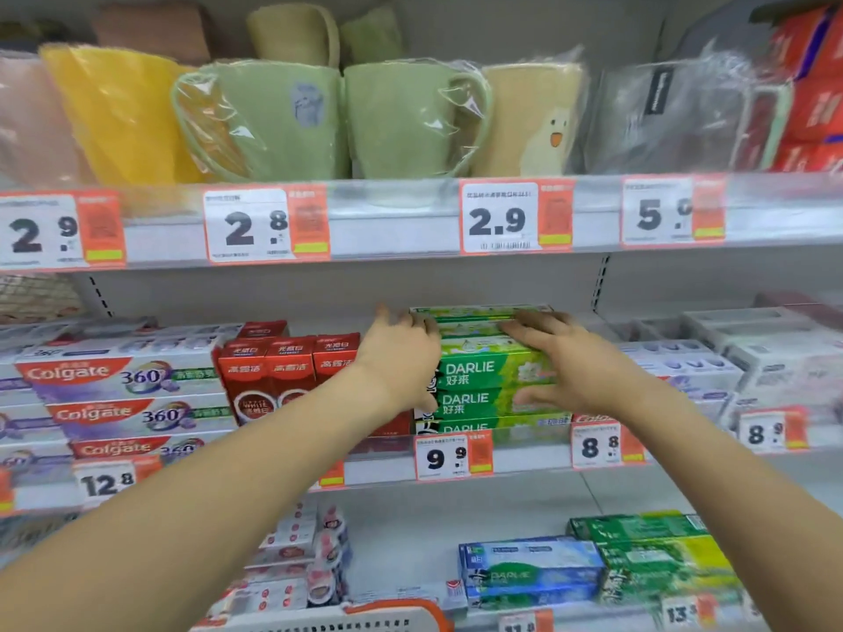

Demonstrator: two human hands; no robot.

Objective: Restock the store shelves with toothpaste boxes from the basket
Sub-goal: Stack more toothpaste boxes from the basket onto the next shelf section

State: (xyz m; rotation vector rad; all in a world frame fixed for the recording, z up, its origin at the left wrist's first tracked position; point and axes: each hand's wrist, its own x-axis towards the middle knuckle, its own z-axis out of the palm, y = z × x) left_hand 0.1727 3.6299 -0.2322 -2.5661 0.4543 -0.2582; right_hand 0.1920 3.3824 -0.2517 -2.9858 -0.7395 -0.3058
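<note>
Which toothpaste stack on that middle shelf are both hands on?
The green Darlie stack: left hand and right hand flank it. The red boxes and purple Colgate 360 boxes sit untouched.

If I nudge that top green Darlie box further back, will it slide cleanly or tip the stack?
The top Darlie box is long and flat on a squared stack, so it probably slides rather than tips. Its carton looks glossy, so likely slippery. With the left hand and right hand at both ends, it should stay straight.
</note>
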